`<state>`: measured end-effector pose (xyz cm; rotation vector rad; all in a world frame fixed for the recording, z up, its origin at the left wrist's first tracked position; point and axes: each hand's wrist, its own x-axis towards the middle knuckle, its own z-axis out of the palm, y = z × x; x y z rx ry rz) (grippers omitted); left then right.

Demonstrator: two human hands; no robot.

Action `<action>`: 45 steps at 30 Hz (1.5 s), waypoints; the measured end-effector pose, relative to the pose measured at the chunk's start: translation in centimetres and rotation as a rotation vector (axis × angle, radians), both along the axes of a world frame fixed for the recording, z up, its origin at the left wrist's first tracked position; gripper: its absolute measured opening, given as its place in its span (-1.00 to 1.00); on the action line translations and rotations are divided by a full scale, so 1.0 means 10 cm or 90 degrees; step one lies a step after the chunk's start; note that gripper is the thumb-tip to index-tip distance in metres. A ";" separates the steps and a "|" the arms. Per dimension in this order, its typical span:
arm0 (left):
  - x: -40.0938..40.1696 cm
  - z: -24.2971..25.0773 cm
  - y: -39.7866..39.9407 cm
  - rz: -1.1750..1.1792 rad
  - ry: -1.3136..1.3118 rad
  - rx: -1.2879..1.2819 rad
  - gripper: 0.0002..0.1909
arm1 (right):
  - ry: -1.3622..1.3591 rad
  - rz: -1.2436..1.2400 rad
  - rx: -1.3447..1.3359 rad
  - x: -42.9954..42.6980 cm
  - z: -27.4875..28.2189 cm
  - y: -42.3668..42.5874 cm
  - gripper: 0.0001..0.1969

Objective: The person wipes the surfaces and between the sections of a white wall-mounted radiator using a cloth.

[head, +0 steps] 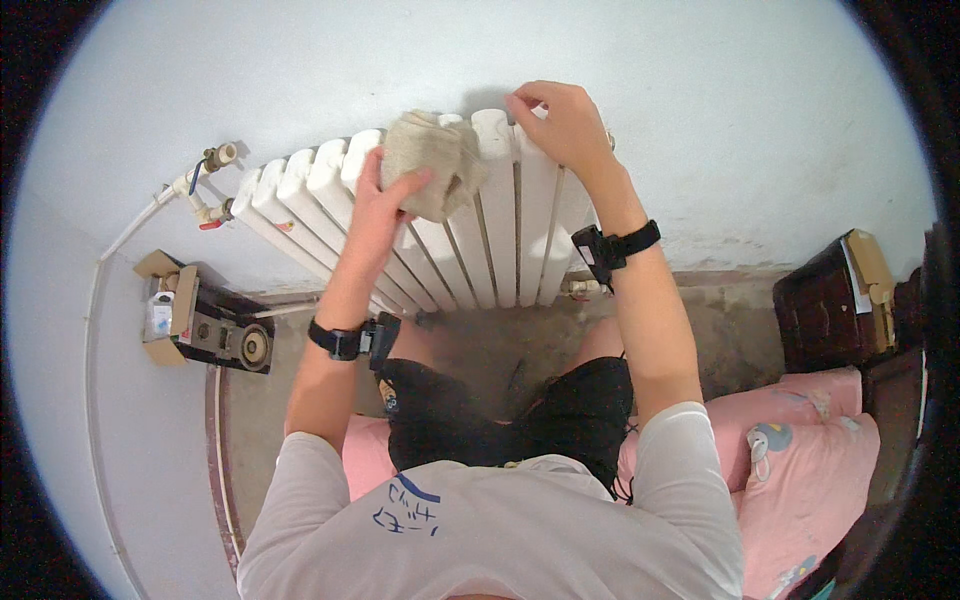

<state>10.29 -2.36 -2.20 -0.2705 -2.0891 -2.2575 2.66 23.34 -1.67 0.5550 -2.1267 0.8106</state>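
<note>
A white column radiator (pixel 499 202) stands against the wall before me. Folded and bunched, a beige cloth (pixel 424 154) is gripped in my left hand (pixel 386 187) over the radiator's upper front, left of its middle; the thumb lies on the cloth and the other fingers are partly hidden. My right hand (pixel 559 124) is at the top of the columns farther right, its fingers curled with the thumb and index fingertips close together. No object shows in it. Whether its fingertips touch the radiator or the wall, I cannot tell.
Pipes with a blue-handled valve (pixel 196 176) and a red-handled valve (pixel 214 223) join the radiator's left side. At the left are an open cardboard box (pixel 184 304) and a loudspeaker (pixel 256 347). A dark cabinet (pixel 814 307) stands right; pink bedding (pixel 817 472) lies below it.
</note>
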 end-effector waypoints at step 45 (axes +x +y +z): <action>-0.93 0.36 0.14 -0.015 0.531 -0.771 -0.44 | -0.267 0.214 -0.169 -0.14 0.10 0.13 -0.65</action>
